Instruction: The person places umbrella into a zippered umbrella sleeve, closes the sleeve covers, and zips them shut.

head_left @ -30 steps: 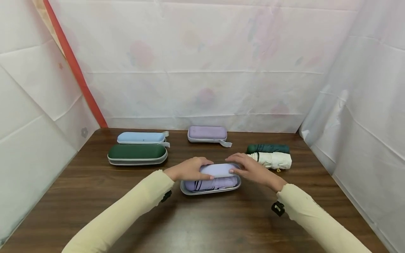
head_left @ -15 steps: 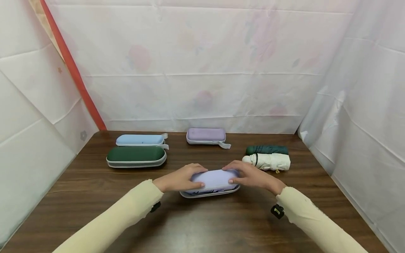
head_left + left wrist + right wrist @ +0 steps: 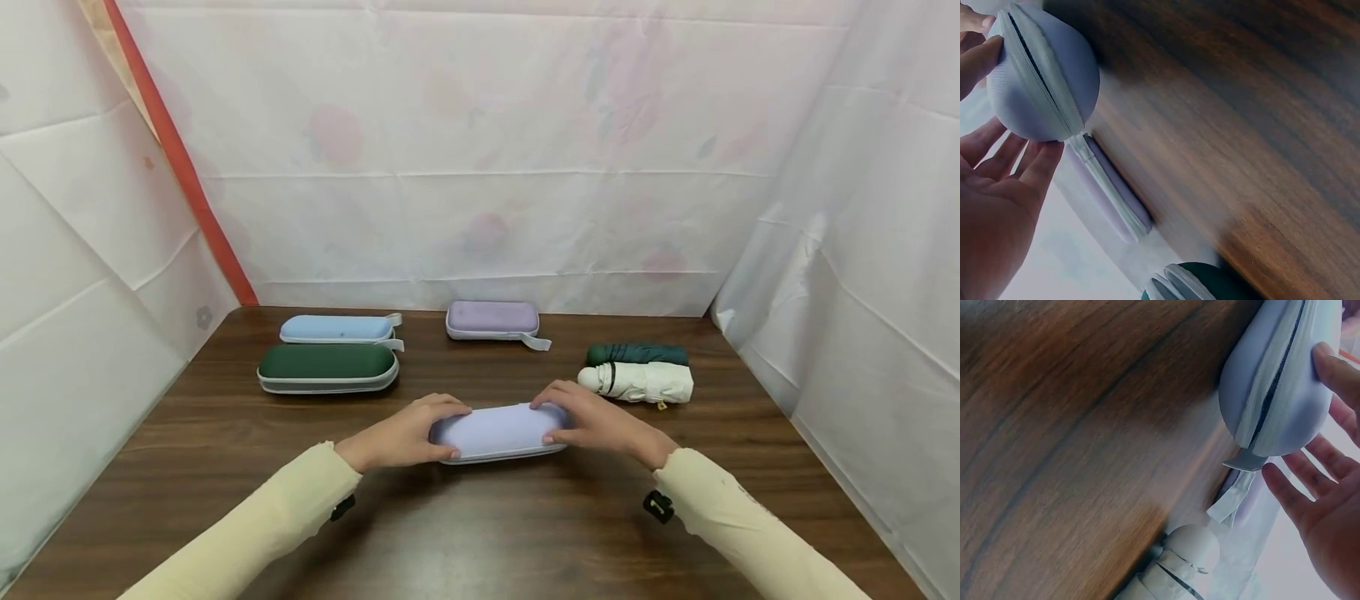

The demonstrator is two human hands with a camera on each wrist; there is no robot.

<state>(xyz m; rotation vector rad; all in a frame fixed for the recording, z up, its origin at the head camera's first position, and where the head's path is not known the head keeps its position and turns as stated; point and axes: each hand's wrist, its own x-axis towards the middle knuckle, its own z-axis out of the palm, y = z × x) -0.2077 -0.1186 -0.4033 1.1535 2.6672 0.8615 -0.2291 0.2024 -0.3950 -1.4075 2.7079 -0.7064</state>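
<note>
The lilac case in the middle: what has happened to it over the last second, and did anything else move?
The lilac case stood open with a folded lilac umbrella showing inside; its lid has come down and hides the umbrella, though the wrist views still show a thin gap along the zip. The left hand and right hand stayed at its two ends. The other cases and the two umbrellas have not moved.

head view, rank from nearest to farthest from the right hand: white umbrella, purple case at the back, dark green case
1. white umbrella, just beyond the right hand, to its right.
2. purple case at the back, centre rear.
3. dark green case, far left, past the left hand.
</note>
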